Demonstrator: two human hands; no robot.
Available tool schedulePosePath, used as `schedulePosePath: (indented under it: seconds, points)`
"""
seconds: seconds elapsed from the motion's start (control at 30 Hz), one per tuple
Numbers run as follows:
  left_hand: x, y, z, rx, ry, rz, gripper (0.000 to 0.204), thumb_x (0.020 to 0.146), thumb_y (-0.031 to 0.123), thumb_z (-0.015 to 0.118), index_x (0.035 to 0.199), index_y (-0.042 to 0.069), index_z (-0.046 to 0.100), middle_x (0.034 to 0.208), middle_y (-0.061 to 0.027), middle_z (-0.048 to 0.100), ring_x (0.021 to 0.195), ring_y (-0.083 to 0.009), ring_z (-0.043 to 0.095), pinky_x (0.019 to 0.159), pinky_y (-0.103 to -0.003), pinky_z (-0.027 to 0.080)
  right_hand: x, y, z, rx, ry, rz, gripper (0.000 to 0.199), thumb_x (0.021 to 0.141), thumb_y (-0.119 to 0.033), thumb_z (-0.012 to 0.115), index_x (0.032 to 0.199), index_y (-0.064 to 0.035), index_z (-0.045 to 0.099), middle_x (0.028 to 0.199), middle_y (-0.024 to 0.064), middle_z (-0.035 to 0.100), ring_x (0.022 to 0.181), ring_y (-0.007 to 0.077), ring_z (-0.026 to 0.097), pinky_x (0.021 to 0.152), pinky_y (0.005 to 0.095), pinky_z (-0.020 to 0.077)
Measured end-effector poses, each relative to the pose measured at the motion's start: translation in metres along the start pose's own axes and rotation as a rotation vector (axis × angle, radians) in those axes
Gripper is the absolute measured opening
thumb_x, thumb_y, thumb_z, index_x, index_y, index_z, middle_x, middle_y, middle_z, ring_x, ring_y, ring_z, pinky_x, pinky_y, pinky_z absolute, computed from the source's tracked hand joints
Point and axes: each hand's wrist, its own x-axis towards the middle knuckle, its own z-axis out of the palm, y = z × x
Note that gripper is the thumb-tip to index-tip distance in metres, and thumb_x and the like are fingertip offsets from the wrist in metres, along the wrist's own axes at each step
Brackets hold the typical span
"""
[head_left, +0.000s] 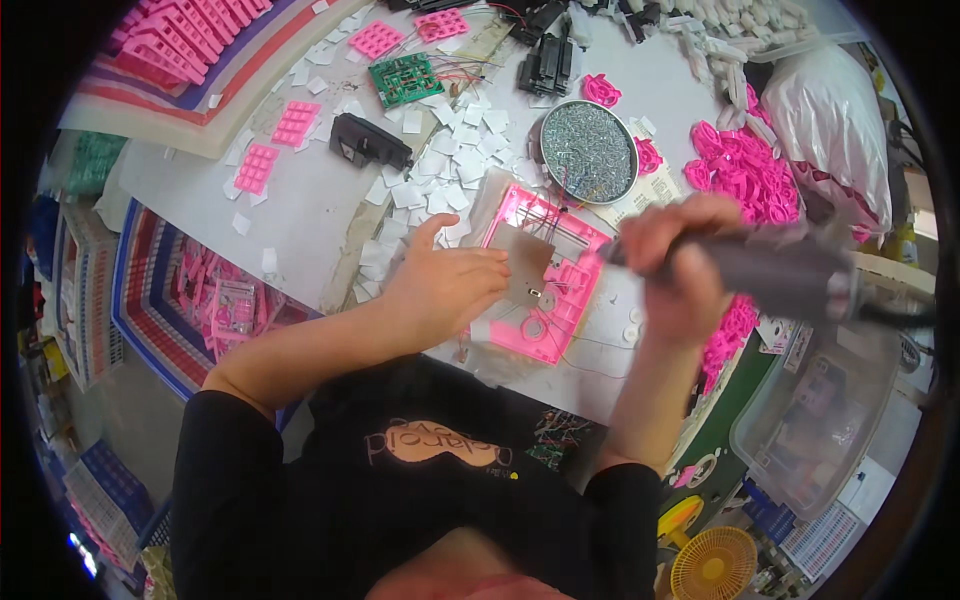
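A pink plastic casing [562,338] lies in front of me on the worktable, its inside facing up. A flat brownish board [527,268] and thin wires sit in it. My left hand [445,288] is at the casing's left side, fingers stretched out, their tips at the board's edge; it grips nothing. My right hand [685,265] is wrapped round a dark electric screwdriver [765,272], blurred by motion and held above the casing's right side. The tool lies almost level, its tip toward the casing and its cable trailing right.
A round tin of small screws [588,150] stands behind the casing. White square pieces [465,150] are scattered to its left, near a black plastic part [370,142] and a green circuit board [405,80]. Pink rings [745,165] are heaped at right beside a white plastic bag [830,125].
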Motion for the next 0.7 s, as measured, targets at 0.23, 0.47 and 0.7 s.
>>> schedulePosePath:
  seconds: [0.23, 0.47, 0.7]
  points:
    - [0.002, 0.0, 0.002, -0.059, 0.048, -0.008, 0.015, 0.084, 0.013, 0.077, 0.097, 0.013, 0.069, 0.109, 0.0004, 0.074, 0.115, -0.0143, 0.068, 0.111, -0.054, 0.026, -0.045, 0.017, 0.064, 0.094, 0.006, -0.073, 0.028, 0.092, -0.017, 0.068, 0.107, -0.007, 0.046, 0.067, 0.0038, 0.055, 0.057, 0.0161, 0.052, 0.065, 0.0384, 0.0476]
    - [0.0, -0.006, 0.008, -0.089, 0.067, 0.01, 0.022, 0.081, 0.014, 0.08, 0.1, 0.013, 0.067, 0.109, -0.0005, 0.074, 0.115, -0.016, 0.068, 0.109, -0.055, 0.025, -0.049, 0.031, 0.066, 0.138, -0.019, -0.012, 0.025, 0.092, -0.011, 0.067, 0.107, -0.0064, 0.047, 0.071, 0.0052, 0.055, 0.062, 0.0162, 0.052, 0.068, 0.0382, 0.0483]
    - [0.005, 0.008, -0.015, -0.184, -0.089, -0.122, 0.08, 0.076, 0.021, 0.082, 0.145, 0.009, 0.043, 0.116, -0.0053, 0.073, 0.117, -0.0188, 0.066, 0.111, -0.056, 0.023, -0.054, 0.035, 0.067, 0.002, -0.01, -0.019, 0.025, 0.093, -0.015, 0.066, 0.106, -0.0056, 0.046, 0.066, 0.0049, 0.052, 0.057, 0.0156, 0.048, 0.061, 0.0357, 0.0428]
